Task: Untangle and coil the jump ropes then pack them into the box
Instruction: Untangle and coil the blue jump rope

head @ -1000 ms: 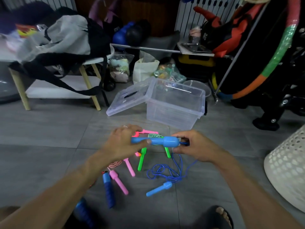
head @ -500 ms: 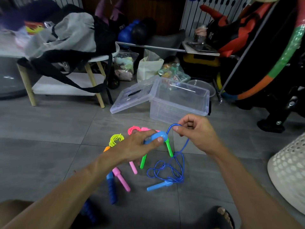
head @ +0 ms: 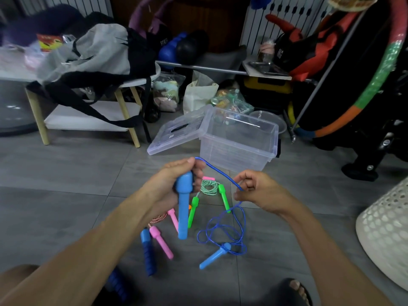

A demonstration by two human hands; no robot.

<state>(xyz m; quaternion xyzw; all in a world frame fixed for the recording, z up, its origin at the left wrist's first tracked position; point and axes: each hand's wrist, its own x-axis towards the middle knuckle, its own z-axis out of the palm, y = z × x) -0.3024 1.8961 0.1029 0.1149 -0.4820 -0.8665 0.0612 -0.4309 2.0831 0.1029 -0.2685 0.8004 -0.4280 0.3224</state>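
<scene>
Left hand (head: 174, 184) is gripping a light-blue handle (head: 183, 208) by its thick upper end, shaft hanging downward and slightly toward the camera. Right hand (head: 262, 193) is pinching the blue cord (head: 223, 173) between thumb and fingers, other fingers curled in. Cord is running from the top of the left fist, arching over to the right-hand pinch, then dropping to a loose tangle (head: 223, 233) on the grey floor (head: 66, 173).

Second light-blue handle (head: 215, 255) is lying on the floor at the near end of the tangle, long axis pointing diagonally from lower left to upper right. It is sitting below and between the two hands, somewhat nearer the right one. Judging from this, coiling turns on drawing slack up from that pile; the right hand is the one placed to feed it toward the left.

Clear box (head: 238, 144) is standing open just beyond the hands, its lid (head: 176, 133) propped against the left side. Nothing of the ropes appears packed in it yet.

Other ropes are lying under and between the hands: green handles (head: 224, 196) with a green-white cord bundle (head: 209, 187), pink handles (head: 161, 241), a dark-blue handle (head: 148, 250).

Hard to make out: how the blue loops are crossing within the tangle, and whether they are snagging the green handle. Left forearm is covering part of the pink rope. Another dark-blue handle near the bottom edge is mostly hidden.
</scene>
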